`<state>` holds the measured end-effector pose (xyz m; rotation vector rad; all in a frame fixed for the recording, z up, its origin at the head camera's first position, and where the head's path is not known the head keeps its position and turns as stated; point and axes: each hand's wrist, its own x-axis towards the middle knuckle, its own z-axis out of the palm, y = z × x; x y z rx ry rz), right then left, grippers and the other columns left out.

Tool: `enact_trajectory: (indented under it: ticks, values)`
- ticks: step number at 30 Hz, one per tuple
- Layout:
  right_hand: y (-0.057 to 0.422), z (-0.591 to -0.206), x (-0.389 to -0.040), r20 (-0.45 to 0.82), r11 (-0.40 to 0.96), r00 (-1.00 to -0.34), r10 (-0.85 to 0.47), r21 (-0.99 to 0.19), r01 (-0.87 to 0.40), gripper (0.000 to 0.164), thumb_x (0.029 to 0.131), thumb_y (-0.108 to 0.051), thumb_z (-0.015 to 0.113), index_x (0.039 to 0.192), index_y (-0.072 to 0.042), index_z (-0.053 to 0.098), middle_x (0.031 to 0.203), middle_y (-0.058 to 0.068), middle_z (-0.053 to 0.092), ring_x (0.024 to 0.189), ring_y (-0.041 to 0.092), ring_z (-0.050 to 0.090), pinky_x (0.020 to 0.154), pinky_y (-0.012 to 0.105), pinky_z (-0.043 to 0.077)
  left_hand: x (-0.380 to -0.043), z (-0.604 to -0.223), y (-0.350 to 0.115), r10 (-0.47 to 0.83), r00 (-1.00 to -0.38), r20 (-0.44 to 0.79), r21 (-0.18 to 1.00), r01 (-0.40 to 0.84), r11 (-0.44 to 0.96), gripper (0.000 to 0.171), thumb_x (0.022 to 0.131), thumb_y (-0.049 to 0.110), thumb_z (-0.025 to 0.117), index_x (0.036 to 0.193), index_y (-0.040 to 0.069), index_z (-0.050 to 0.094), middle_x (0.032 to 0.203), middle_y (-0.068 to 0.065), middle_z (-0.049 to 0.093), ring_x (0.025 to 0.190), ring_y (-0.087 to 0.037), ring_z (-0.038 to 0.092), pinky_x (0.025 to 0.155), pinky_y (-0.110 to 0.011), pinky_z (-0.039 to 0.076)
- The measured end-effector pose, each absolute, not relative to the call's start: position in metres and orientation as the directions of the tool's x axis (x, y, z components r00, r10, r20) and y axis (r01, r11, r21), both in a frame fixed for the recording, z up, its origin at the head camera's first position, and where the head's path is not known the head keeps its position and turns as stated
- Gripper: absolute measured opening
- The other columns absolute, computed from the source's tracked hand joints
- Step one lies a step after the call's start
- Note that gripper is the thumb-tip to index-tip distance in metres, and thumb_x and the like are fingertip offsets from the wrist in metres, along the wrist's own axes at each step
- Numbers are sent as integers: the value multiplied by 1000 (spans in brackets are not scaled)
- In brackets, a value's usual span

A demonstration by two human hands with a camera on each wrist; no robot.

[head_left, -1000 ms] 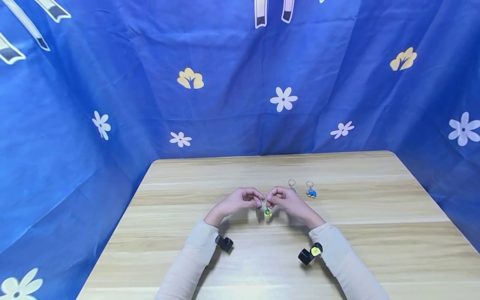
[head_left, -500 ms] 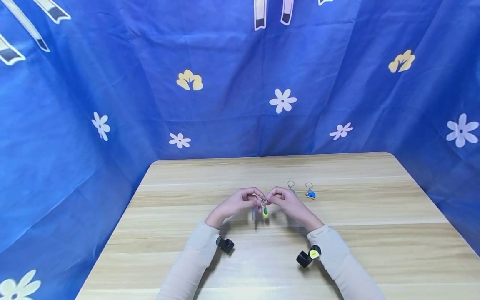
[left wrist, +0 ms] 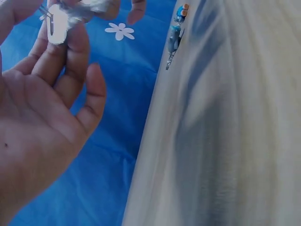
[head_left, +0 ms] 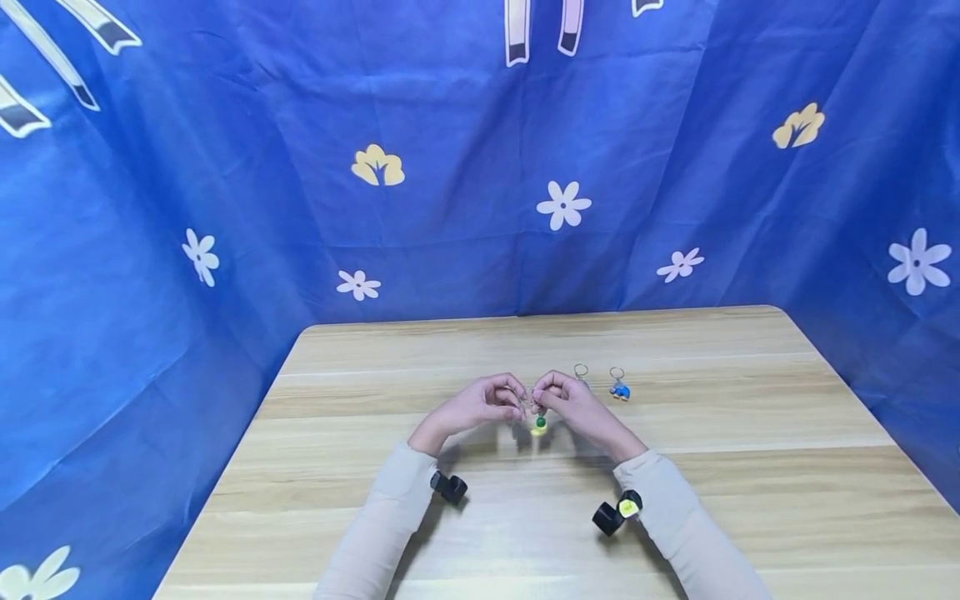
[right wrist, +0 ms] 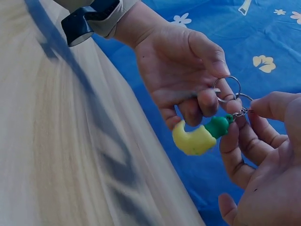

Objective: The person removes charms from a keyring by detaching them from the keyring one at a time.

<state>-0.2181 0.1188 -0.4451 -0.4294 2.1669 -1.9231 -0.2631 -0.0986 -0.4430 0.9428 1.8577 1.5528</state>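
Observation:
My left hand (head_left: 483,406) pinches a metal key ring (right wrist: 240,88) between thumb and fingers. A shiny, flat silver piece (left wrist: 57,24) shows at its fingers in the left wrist view; its kind is unclear from glare. Facing it, my right hand (head_left: 579,410) pinches a second ring (right wrist: 247,96) between thumb and forefinger. From this ring a short chain (right wrist: 241,112) carries a yellow and green keychain charm (right wrist: 196,140). The two rings touch or cross; whether they are linked I cannot tell. Both hands are held above the table, with fingertips close together.
Behind the right hand on the table (head_left: 337,500) lie a keychain with a blue charm (head_left: 620,392) and one with a greyish charm (left wrist: 174,40), partly hidden in the head view. A blue patterned curtain (head_left: 450,233) hangs around the table. Each wrist wears a black camera (head_left: 609,517).
The yellow and green charm swung slightly left, then back right. Fingertips of both hands drew together and now stand a little apart. The keychains on the table stay where they were.

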Motion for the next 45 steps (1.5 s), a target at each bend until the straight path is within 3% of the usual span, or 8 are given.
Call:
enact_trajectory:
  ticks: [8,13,18,26,31,36,39,45]
  values:
    - [121,-440,-216,45,91,-922,-384,-992,-86,27,95,-12,53,117,4,55,87,-1,64,85,12,61,84,28,52,-262,-434,-93,718,-695,51,974,193,118,28,87,4,65,111,-7,55,89,4,66,85,-10,64,83,-24,54]
    - [124,-442,-215,75,121,-931,-356,-985,-126,23,96,-11,54,114,3,57,87,1,66,86,12,62,85,30,51,-261,-435,-91,718,-695,34,978,170,118,31,89,7,65,116,-7,56,91,4,70,86,-13,67,88,-35,55]
    - [123,-444,-212,141,126,-930,-340,-973,-193,19,95,-8,53,110,3,57,93,12,69,86,11,64,86,38,53,-258,-435,-90,714,-699,35,982,156,104,26,90,7,64,112,-6,57,92,-6,74,88,-24,70,88,-49,54]
    - [121,-443,-207,176,131,-928,-327,-965,-229,15,93,-2,52,107,4,56,94,16,69,84,7,65,84,33,53,-255,-437,-88,716,-698,15,987,125,101,21,90,8,64,105,-2,54,95,-26,71,83,-14,73,86,-35,56]
    - [121,-444,-206,208,155,-921,-330,-950,-270,14,92,-3,55,105,3,57,93,18,69,84,7,66,82,26,52,-256,-438,-87,700,-714,20,974,173,149,19,91,9,60,106,-2,53,95,-32,69,83,-22,73,85,-38,56]
    - [119,-442,-204,234,167,-913,-334,-939,-301,13,91,-2,56,103,3,58,91,20,70,82,5,66,81,24,52,-256,-440,-87,676,-736,26,968,188,167,19,91,11,60,104,-1,53,88,-20,73,84,-26,71,86,-38,56]
    - [119,-442,-203,223,147,-916,-333,-947,-284,13,92,-2,56,103,5,57,92,21,70,82,6,66,81,25,53,-257,-442,-86,647,-761,48,955,225,194,20,89,13,64,103,0,57,91,-6,71,91,-32,67,85,-33,55]
    - [120,-446,-203,189,99,-929,-318,-968,-230,16,93,-2,53,105,8,55,94,20,69,83,6,66,82,25,55,-258,-445,-82,636,-766,92,936,284,206,24,89,14,67,109,2,62,99,-10,68,90,-13,64,83,-29,53]
